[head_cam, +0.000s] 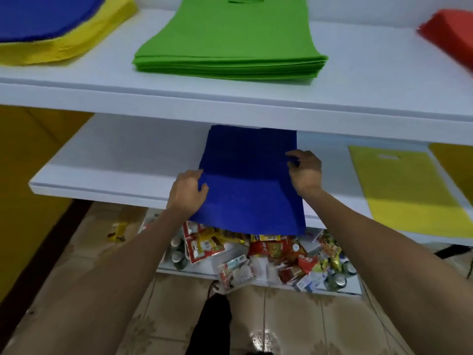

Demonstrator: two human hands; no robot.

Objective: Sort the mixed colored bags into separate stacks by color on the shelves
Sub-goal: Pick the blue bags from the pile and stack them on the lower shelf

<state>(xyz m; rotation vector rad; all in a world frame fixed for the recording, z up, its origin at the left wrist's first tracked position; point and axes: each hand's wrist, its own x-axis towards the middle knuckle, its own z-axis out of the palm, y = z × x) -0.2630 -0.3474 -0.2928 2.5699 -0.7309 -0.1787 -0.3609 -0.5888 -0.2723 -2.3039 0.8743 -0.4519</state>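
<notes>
Two hands are on the blue bags (245,180), which lie half on the lower shelf (115,162), their near end hanging over its front edge and their far end tucked under the upper shelf (230,98). The left hand (188,193) grips the left edge, thumb on top and fingers curled under. The right hand (304,170) pinches the right edge further back. To do this well, I judge the bags should be slid straight back with even pressure from both sides until nothing overhangs. Their edges should end up squared and well apart from the yellow bag (407,190), which lies flat to the right on the same shelf, so the two colours do not merge. The cloth looks limp, so a one-sided push could skew or buckle the layers. Both shelves are smooth white boards. On the upper one sit a neat green stack (227,39), red bags (450,29) at the right edge, and at the left a mixed pile (51,29) of blue over yellow, which I take to be unsorted work. Beneath, packets (268,252) and cans (176,257) crowd a low shelf (194,273) above a tiled floor (281,316).
</notes>
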